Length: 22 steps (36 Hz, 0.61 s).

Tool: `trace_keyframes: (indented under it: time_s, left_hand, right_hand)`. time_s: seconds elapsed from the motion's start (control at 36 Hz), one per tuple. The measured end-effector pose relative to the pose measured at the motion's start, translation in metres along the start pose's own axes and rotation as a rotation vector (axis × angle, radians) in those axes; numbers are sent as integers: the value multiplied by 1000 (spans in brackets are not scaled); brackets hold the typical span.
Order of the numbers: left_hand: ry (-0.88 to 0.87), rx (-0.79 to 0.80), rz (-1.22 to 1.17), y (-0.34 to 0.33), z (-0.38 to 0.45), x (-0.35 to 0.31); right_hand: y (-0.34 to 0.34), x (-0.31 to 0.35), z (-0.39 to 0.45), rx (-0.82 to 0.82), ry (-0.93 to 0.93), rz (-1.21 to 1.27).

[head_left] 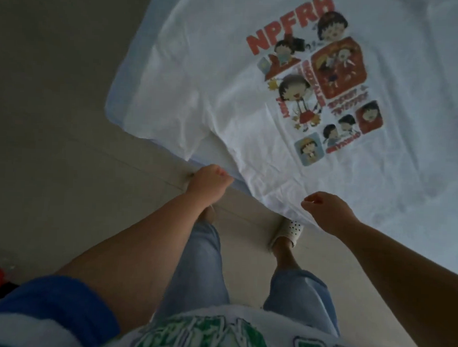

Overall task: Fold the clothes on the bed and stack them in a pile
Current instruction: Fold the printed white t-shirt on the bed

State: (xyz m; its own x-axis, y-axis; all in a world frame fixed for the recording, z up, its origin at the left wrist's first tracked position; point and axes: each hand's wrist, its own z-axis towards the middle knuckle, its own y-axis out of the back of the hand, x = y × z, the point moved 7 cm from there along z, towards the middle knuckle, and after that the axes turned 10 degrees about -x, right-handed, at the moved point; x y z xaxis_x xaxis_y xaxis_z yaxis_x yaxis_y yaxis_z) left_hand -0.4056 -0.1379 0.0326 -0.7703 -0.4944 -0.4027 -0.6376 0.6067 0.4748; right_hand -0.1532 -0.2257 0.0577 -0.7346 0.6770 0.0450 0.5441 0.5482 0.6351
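Pale bed (pixel 429 193) under white printed T-shirt (pixel 225 95), white slipper (pixel 288 233) at its edge

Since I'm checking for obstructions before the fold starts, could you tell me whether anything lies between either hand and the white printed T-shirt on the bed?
Nothing visible does. The left hand is at the T-shirt hem where it meets the bed edge, and the right hand sits over the hem nearer the person. The shirt lies spread flat with nothing on top.

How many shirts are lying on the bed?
1. A white T-shirt with red letters and cartoon pictures lies spread flat on the bed, its near edge by both hands. The bed runs out of view, so more clothes may be hidden.
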Motion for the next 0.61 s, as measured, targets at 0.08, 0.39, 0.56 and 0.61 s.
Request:
trace_keyframes:
  time_s: [0.08, 0.39, 0.56, 0.61]
  left_hand:
    - [126, -10, -39, -41, -13, 1]
    - [489, -276, -466, -191, -50, -15]
    - [517, -340, -595, -228, -38, -23]
    - [551, -359, -664, -239, -32, -23]
  right_hand:
    - [12, -50, 8, -41, -10, 25]
    - [41, -224, 54, -54, -110, 343]
    - [26, -272, 85, -90, -384, 702]
    - [22, -282, 95, -166, -465, 833]
